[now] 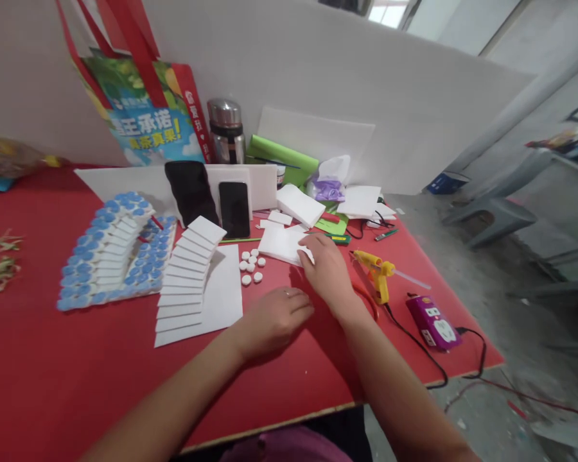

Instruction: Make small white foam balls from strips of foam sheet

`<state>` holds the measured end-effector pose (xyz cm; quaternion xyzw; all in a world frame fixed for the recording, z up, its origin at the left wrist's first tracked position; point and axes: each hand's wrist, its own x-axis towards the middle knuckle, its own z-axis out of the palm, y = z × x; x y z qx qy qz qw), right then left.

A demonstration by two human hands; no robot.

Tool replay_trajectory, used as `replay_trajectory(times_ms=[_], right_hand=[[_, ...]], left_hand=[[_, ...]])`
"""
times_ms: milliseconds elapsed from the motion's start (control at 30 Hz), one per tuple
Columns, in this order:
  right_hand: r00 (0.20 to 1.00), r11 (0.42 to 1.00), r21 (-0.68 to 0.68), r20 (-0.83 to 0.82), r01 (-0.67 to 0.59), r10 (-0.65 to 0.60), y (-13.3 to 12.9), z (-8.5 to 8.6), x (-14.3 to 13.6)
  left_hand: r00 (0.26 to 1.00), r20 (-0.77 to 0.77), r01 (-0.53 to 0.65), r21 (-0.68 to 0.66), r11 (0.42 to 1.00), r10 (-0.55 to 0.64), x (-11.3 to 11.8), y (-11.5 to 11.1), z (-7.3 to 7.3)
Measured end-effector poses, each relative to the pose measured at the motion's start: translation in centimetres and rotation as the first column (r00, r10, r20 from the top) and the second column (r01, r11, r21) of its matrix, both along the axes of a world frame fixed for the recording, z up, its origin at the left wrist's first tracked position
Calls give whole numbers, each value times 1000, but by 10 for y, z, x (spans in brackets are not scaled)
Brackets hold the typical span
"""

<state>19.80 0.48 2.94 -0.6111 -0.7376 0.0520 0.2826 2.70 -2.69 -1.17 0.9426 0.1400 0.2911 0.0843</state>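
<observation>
My right hand (326, 266) is at the right end of a stack of white boards (280, 244), its thumb and forefinger closed on a small white piece at the edge. My left hand (277, 316) lies on the red table, fingers loosely stretched to the right and thumb hidden; nothing shows in it. Several round white discs (250, 264) lie just beyond it. To its left, a curved staircase of white strips (185, 282) stands on a white sheet (226, 289). Further left is a similar stepped model (108, 256) edged with blue-and-white discs.
A yellow hot glue gun (378, 273) and a purple power box (433, 323) with cords lie at right. Two phones (234, 208) lean against a white board at the back. Behind stand a steel flask (227, 131), a printed bag (144, 115) and a tissue pack (328, 187).
</observation>
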Motion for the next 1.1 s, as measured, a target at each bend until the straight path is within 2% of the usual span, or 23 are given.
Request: replay_trajectory(times_ms=[33, 100, 200, 333, 467, 533, 600, 667, 700, 767, 867, 967, 1100], right_hand=[[1000, 997, -69, 6, 20, -19, 14, -9, -6], [999, 992, -120, 14, 33, -32, 32, -26, -11], [999, 985, -170, 24, 40, -36, 39, -44, -9], [1000, 979, -202, 11, 26, -24, 35, -51, -2], [999, 981, -194, -52, -2, -9, 36, -50, 4], [994, 983, -182, -105, -21, 2, 35, -48, 8], [987, 985, -167, -160, -31, 4, 34, -45, 15], [979, 988, -151, -204, -17, -14, 32, -43, 22], [975, 990, -144, -222, 0, -33, 31, -41, 25], [965, 990, -138, -251, 35, -69, 30, -39, 30], [961, 987, -159, -269, 24, -67, 29, -38, 33], [967, 977, -212, -253, -37, -19, 29, -38, 31], [978, 960, -276, -207, -47, -12, 28, -39, 27]], left_hand=[[999, 34, -25, -2, 1000, 25, -10, 1, -1], [980, 145, -133, -40, 990, 137, -25, 5, -3], [947, 233, -207, -91, 974, 223, -35, 13, -8], [916, 290, -245, -141, 959, 277, -39, 19, -9], [864, 358, -279, -246, 928, 354, -40, 16, 1], [814, 360, -336, -349, 875, 457, -41, 17, 11], [742, 317, -406, -488, 772, 591, -40, 22, 22], [703, 264, -417, -599, 684, 660, -40, 31, 33], [691, 261, -404, -633, 660, 674, -39, 36, 36], [679, 274, -408, -630, 661, 681, -38, 42, 39], [644, 292, -447, -607, 657, 707, -37, 44, 32], [665, 323, -487, -497, 718, 674, -38, 38, 21], [739, 347, -451, -383, 806, 578, -40, 32, 14]])
